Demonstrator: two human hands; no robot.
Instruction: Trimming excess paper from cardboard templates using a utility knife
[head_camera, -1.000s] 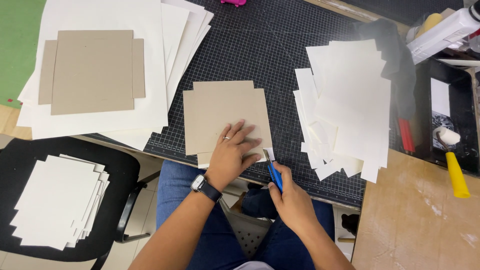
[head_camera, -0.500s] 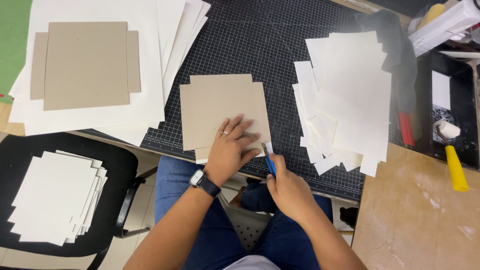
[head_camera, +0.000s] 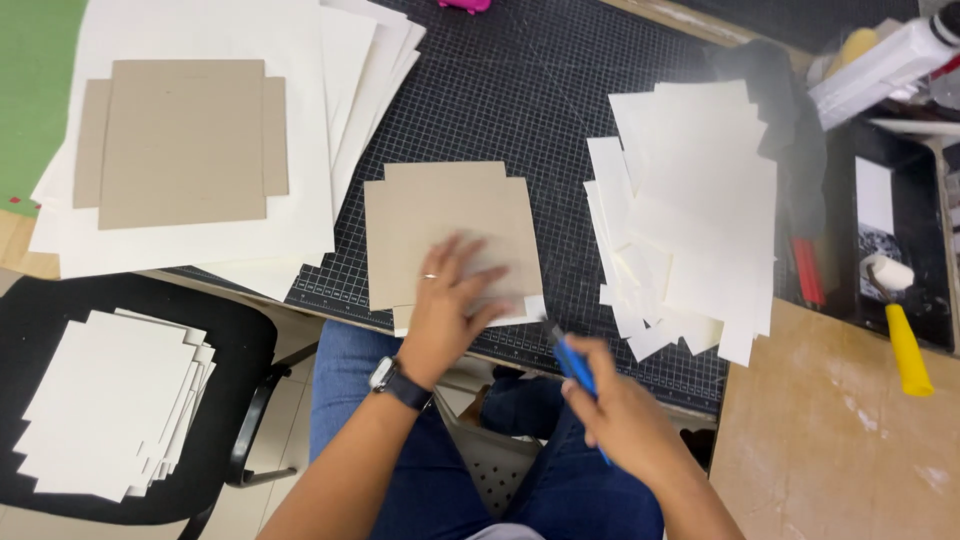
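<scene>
Craft workshop bench: gridded cutting mat, stacked paper sheets, cardboard blanks, glue roller.

A yellow-handled roller, seemingly for paint, lies in a black tray.

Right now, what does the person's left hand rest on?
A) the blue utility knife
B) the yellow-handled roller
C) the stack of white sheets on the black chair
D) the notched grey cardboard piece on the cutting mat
D: the left hand lies flat on the notched grey cardboard piece on the cutting mat, while the right hand holds the blue utility knife.
</scene>
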